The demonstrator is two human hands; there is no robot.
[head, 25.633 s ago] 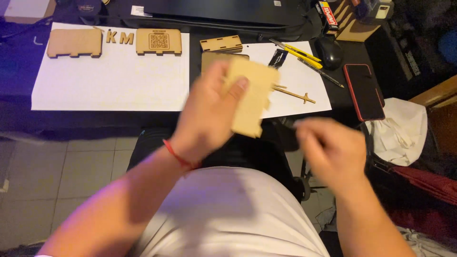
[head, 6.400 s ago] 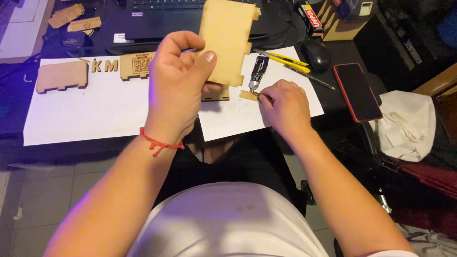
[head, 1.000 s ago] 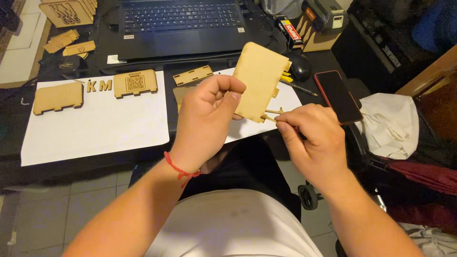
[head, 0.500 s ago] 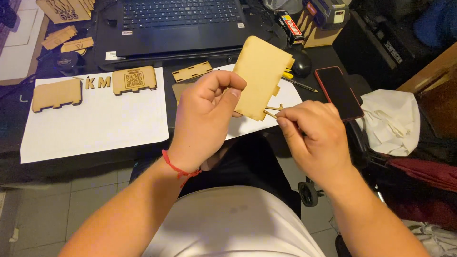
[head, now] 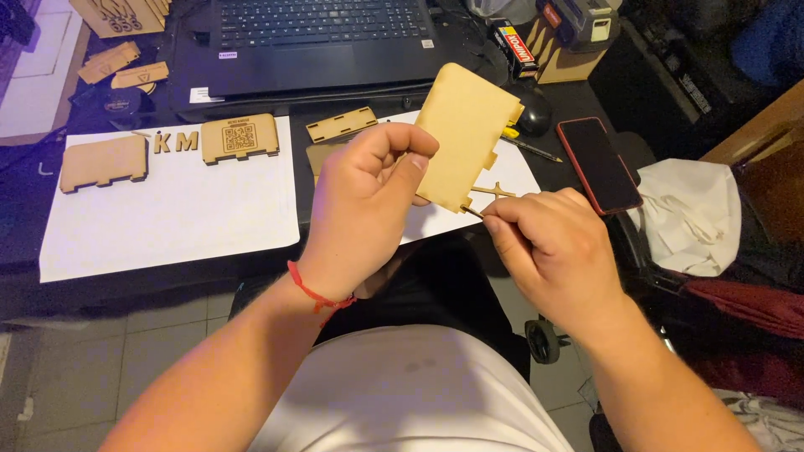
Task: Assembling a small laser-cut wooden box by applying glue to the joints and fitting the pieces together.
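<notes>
Laptop (head: pixel 322 38), phone (head: pixel 598 163) beyond wooden panel (head: pixel 465 134)

The left hand (head: pixel 364 209) now holds the wooden panel (head: pixel 463 138) lower, with the right hand (head: pixel 553 243) pressing a thin stick (head: pixel 471 210) at its bottom edge.

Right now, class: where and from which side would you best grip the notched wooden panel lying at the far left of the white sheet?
Pinch the notched wooden panel across its long straight edges, coming from above. It lies flat on the white sheet, so probably lift the smooth far edge first; the near edge is notched.
</notes>
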